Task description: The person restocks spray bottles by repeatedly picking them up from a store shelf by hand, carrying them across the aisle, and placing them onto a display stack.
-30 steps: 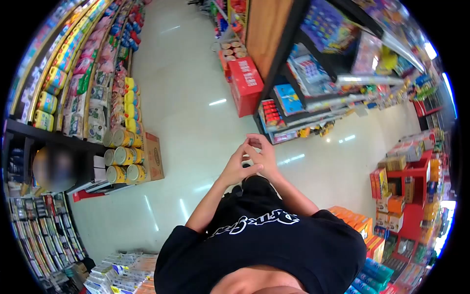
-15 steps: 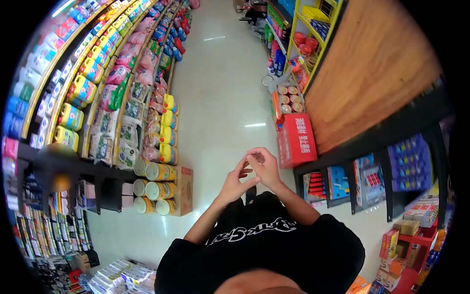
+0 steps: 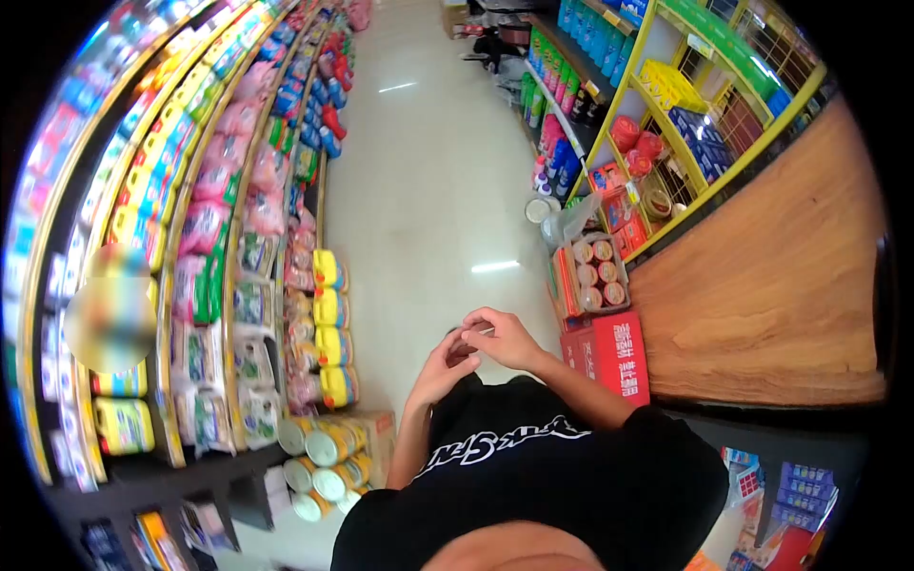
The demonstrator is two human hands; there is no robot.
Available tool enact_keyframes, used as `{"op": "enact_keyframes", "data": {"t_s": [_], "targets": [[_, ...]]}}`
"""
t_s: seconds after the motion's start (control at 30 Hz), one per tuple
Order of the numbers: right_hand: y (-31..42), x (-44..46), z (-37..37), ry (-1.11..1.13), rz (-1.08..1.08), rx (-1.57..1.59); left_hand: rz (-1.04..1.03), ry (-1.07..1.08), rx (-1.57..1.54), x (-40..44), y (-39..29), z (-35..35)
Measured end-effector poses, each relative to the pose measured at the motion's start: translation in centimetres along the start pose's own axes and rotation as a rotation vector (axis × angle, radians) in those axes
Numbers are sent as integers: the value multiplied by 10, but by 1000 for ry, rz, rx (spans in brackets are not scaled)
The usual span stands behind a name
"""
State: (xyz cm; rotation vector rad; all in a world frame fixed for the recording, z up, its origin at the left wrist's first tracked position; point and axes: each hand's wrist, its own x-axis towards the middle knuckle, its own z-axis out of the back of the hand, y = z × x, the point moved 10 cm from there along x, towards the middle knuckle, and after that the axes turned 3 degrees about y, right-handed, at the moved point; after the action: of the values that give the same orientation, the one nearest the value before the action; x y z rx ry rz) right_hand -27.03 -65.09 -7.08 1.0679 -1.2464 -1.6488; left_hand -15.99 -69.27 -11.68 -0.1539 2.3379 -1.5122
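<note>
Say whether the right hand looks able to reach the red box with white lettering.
Probably, by bending: the red box sits low, but nothing visible lies between it and the right hand.

Aisle floor [image 3: 419, 190] between stocked shelves [image 3: 164, 381], left, and rack [image 3: 725, 181], right

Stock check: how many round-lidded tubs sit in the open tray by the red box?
6 pale round-lidded tubs: two far, two middle, two near in the tray. Any underneath would be hidden.

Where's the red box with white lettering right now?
Head view, right of center: the red box is to the right of the right hand, beside the wood panel, just below the round tubs.
</note>
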Motion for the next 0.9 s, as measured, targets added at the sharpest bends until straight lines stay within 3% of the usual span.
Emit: {"op": "enact_keyframes", "data": {"t_s": [0.13,0.33,0.43,0.6,0.7,0.83,0.9], "targets": [[44,91,58,-140,56,51,-15,146,153,114,-84,29],[30,182,169,-491,65,187,-44,408,658,266,-174,29],[11,224,230,-625,9,275,68,515,524,347,-182,19],[-18,303,359,-799,146,402,-7,520,411,497,-205,-5],[-8,347,439,-909,128,400,52,545,408,594,-206,-15],[-4,395,535,-1016,276,377,5,618,488,692,-255,-41],[-8,405,578,-1122,230,376,-11,633,489,745,-254,-47]]}}
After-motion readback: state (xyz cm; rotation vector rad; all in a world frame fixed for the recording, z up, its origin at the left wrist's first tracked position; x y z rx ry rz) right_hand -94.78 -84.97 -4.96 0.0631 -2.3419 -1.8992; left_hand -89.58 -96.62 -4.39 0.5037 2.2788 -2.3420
